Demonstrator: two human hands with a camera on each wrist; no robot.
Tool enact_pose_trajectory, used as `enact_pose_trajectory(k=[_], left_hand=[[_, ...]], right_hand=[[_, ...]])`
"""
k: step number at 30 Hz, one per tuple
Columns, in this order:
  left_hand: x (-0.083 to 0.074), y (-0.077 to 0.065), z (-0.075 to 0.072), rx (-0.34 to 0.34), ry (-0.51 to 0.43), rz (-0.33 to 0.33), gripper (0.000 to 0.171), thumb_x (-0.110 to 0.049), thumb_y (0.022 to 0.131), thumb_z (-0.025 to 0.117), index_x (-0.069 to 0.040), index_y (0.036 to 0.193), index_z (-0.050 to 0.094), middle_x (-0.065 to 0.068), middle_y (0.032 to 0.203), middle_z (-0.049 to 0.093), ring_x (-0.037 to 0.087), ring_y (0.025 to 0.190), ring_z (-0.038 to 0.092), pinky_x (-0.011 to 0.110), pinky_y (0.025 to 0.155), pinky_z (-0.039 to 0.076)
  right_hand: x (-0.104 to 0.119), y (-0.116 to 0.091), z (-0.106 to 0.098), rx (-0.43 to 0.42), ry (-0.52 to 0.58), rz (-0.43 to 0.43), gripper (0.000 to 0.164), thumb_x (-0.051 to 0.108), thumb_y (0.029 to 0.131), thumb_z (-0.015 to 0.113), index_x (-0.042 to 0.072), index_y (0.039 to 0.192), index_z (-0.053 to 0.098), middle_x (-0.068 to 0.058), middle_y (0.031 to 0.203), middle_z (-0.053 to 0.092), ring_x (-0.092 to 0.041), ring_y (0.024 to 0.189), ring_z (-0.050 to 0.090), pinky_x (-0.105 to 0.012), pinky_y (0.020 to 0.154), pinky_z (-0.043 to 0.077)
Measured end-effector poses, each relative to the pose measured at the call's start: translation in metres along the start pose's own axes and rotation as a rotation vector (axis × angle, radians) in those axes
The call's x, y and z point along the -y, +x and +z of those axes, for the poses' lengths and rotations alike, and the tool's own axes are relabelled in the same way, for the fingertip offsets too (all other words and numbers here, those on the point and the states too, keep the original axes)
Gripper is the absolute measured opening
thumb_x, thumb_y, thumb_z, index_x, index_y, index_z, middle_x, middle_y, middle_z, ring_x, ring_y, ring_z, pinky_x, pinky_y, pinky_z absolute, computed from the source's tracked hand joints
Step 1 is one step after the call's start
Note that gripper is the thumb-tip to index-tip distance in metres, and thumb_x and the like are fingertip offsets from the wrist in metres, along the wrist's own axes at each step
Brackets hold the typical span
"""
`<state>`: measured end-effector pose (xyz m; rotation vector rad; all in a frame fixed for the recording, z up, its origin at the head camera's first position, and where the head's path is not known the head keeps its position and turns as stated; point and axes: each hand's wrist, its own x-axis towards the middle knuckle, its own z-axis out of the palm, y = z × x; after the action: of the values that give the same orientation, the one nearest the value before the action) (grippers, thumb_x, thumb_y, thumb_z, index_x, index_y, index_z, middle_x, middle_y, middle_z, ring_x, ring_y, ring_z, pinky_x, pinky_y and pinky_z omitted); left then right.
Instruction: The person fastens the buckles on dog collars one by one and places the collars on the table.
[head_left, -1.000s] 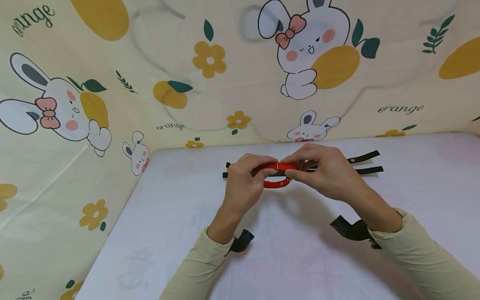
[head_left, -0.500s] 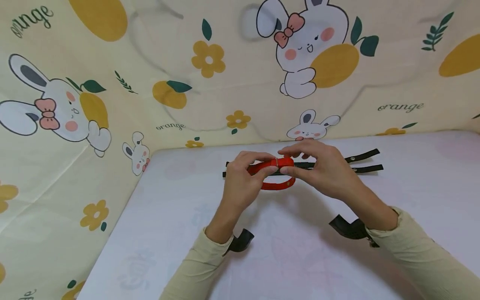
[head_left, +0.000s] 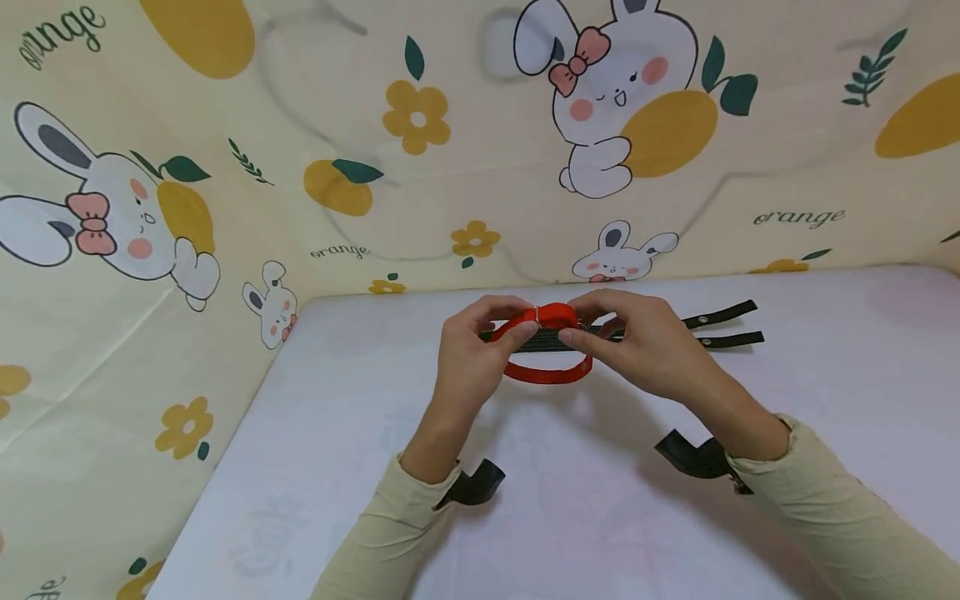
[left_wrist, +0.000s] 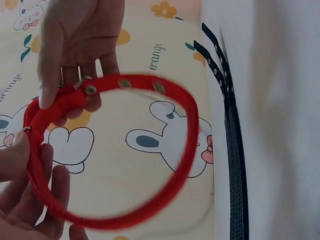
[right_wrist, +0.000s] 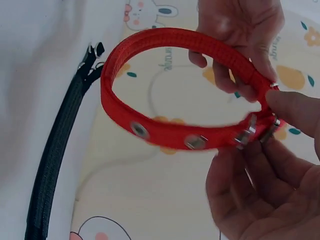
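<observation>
A red pet collar (head_left: 547,377) with metal eyelets is buckled into a loop and held up between both hands. My left hand (head_left: 474,346) pinches its band beside a small metal keeper ring, thumb in front. My right hand (head_left: 651,343) holds the buckle end between thumb and fingers. In the right wrist view the collar (right_wrist: 165,136) shows its metal buckle (right_wrist: 247,132) close to the right thumb. Behind the hands, two black collars (left_wrist: 235,150) lie side by side on the white table, partly hidden in the head view.
The white table (head_left: 562,517) meets a cream cloth backdrop (head_left: 450,192) with rabbits and oranges along its far edge. Eyelet ends of the black collars (head_left: 723,315) stick out to the right. Dark wrist mounts (head_left: 480,483) hang under both sleeves.
The left hand has shifted slightly left, and more of the red loop shows between the hands. The right fingers lifted off the band half a second ago and now grip it again.
</observation>
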<state>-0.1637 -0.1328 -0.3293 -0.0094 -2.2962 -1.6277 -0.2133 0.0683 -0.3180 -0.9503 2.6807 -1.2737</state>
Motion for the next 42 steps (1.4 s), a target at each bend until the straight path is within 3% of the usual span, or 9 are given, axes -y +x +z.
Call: enact_pose_trajectory(k=[7, 13, 17, 22, 28, 37, 42], left_hand=[[0.001, 0.004, -0.004, 0.010, -0.076, -0.028, 0.019, -0.012, 0.090, 0.073, -0.013, 0.109, 0.071, 0.006, 0.104, 0.075, 0.015, 0.103, 0.069, 0.040, 0.089, 0.053], [0.002, 0.006, -0.005, 0.041, -0.116, -0.121, 0.021, -0.012, 0.092, 0.071, -0.012, 0.113, 0.069, 0.008, 0.108, 0.074, 0.018, 0.101, 0.067, 0.030, 0.082, 0.058], [0.004, 0.007, -0.008, 0.126, -0.098, -0.095, 0.034, -0.010, 0.091, 0.072, -0.014, 0.123, 0.064, 0.008, 0.114, 0.073, 0.020, 0.103, 0.068, 0.032, 0.087, 0.058], [0.005, 0.007, -0.011, 0.183, -0.115, -0.056, 0.050, -0.003, 0.090, 0.071, -0.025, 0.133, 0.060, 0.010, 0.114, 0.071, 0.022, 0.092, 0.073, 0.034, 0.087, 0.060], [0.007, 0.009, -0.015, 0.137, -0.173, -0.058, 0.048, -0.004, 0.092, 0.068, -0.025, 0.135, 0.060, 0.013, 0.113, 0.069, 0.022, 0.083, 0.075, 0.033, 0.085, 0.060], [0.008, 0.014, -0.025, 0.072, -0.321, -0.132, 0.044, -0.003, 0.093, 0.066, -0.020, 0.132, 0.062, 0.018, 0.116, 0.070, 0.017, 0.080, 0.075, 0.035, 0.087, 0.059], [0.007, 0.014, -0.026, 0.092, -0.339, -0.144, 0.045, -0.002, 0.093, 0.066, -0.018, 0.134, 0.062, 0.020, 0.117, 0.070, 0.016, 0.079, 0.075, 0.035, 0.088, 0.059]], right_hand=[[0.003, -0.002, -0.003, -0.036, 0.000, -0.024, 0.021, 0.026, 0.095, 0.069, 0.015, 0.112, 0.068, 0.000, 0.110, 0.067, -0.018, 0.097, 0.070, -0.026, 0.076, 0.057], [0.003, -0.002, -0.007, -0.025, -0.013, -0.010, 0.026, 0.031, 0.095, 0.068, 0.015, 0.115, 0.068, -0.003, 0.115, 0.068, -0.019, 0.097, 0.068, -0.027, 0.075, 0.056], [0.001, -0.002, -0.010, -0.049, -0.015, 0.000, 0.030, 0.033, 0.095, 0.068, 0.014, 0.119, 0.068, -0.004, 0.116, 0.069, -0.021, 0.098, 0.069, -0.027, 0.074, 0.056], [-0.002, 0.000, -0.012, -0.114, 0.022, -0.039, 0.038, 0.030, 0.095, 0.069, 0.015, 0.129, 0.062, -0.004, 0.114, 0.071, -0.020, 0.099, 0.068, -0.014, 0.078, 0.052], [-0.002, 0.000, -0.022, -0.105, 0.057, -0.108, 0.051, 0.026, 0.092, 0.073, 0.019, 0.138, 0.054, -0.003, 0.131, 0.063, -0.018, 0.107, 0.065, -0.007, 0.085, 0.046], [-0.010, -0.003, -0.040, 0.059, -0.067, -0.210, 0.095, 0.018, 0.070, 0.091, 0.032, 0.149, 0.042, 0.008, 0.148, 0.048, -0.012, 0.125, 0.052, -0.019, 0.086, 0.051], [-0.010, -0.002, -0.040, 0.066, -0.098, -0.222, 0.097, 0.014, 0.068, 0.092, 0.034, 0.149, 0.042, 0.004, 0.150, 0.047, -0.015, 0.122, 0.053, -0.022, 0.083, 0.055]])
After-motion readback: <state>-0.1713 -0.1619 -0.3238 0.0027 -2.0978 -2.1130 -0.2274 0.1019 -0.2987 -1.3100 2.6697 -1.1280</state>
